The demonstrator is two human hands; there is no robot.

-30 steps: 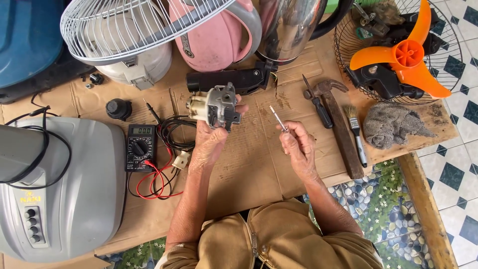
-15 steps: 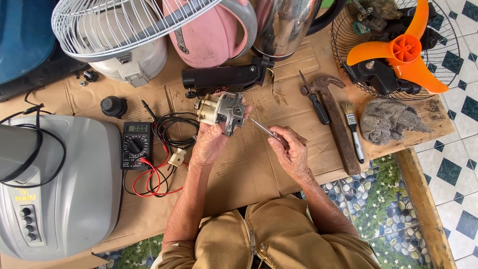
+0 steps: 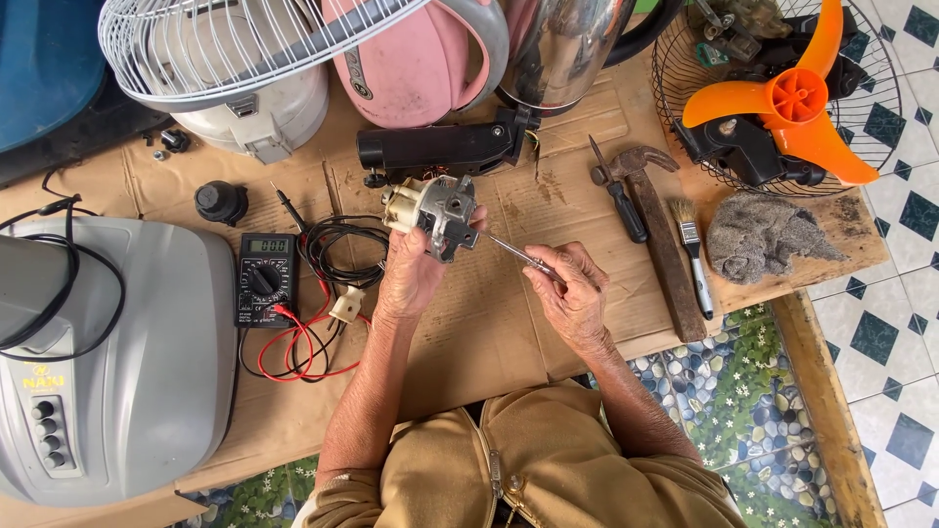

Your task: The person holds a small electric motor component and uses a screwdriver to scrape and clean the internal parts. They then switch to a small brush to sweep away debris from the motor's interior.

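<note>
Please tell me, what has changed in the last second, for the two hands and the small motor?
The right hand carried its thin screwdriver leftward until the tip reached the motor; a second ago the tool was held apart, pointing up. The left hand kept its grip on the motor, only turning it slightly. The multimeter, hammer and brush stayed where they were.

Low wooden table (image 3: 782,293), topped with flattened cardboard (image 3: 489,332). On it: multimeter (image 3: 265,278) with red and black leads, hammer (image 3: 657,230), screwdriver (image 3: 616,196), paintbrush (image 3: 693,252), grey rag (image 3: 768,237), black knob (image 3: 221,202).
</note>
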